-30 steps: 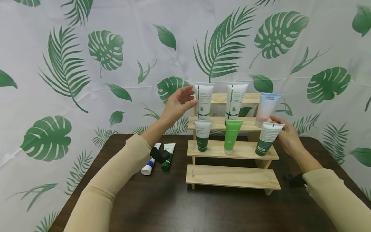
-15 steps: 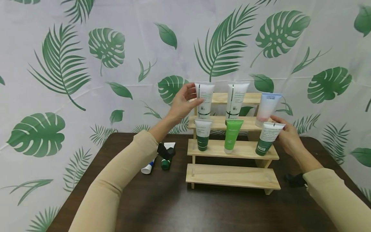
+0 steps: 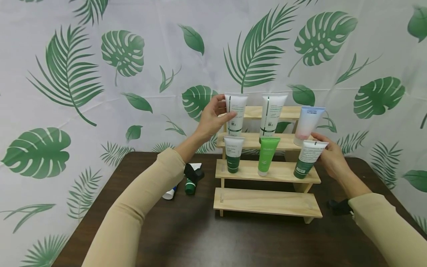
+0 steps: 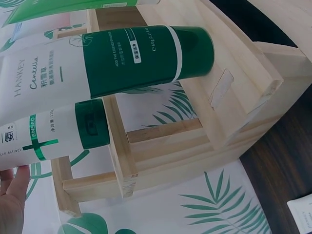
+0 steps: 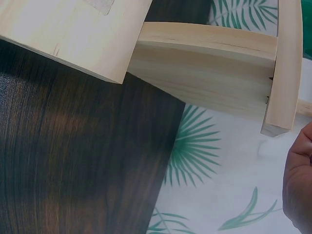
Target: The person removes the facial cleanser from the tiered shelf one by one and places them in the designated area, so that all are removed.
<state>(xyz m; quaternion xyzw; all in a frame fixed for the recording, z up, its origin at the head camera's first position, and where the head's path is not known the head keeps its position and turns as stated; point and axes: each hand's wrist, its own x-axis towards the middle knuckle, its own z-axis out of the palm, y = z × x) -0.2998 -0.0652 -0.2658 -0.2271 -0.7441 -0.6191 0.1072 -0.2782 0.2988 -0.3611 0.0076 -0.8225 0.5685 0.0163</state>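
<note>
Two hands at a stepped wooden rack point(image 3: 267, 202) of tubes, each holding one.
Head view: the left hand point(image 3: 211, 118) curls thumb and fingers round the tall white tube point(image 3: 235, 114) standing at the left end of the upper shelf; the right hand point(image 3: 330, 157) grips the white tube with a green cap point(image 3: 307, 158), which leans at the right end of the shelf below, cap on the wood. Left wrist view: the tall white tube point(image 4: 53, 139) runs across, a fingertip of the left hand point(image 4: 12, 195) just under it, and a shorter green-capped tube point(image 4: 126, 61) lies above. Right wrist view: only an edge of the right hand point(image 5: 298, 180) shows beside the rack point(image 5: 209, 73) and dark table point(image 5: 73, 146); its grip cannot be told here.
</note>
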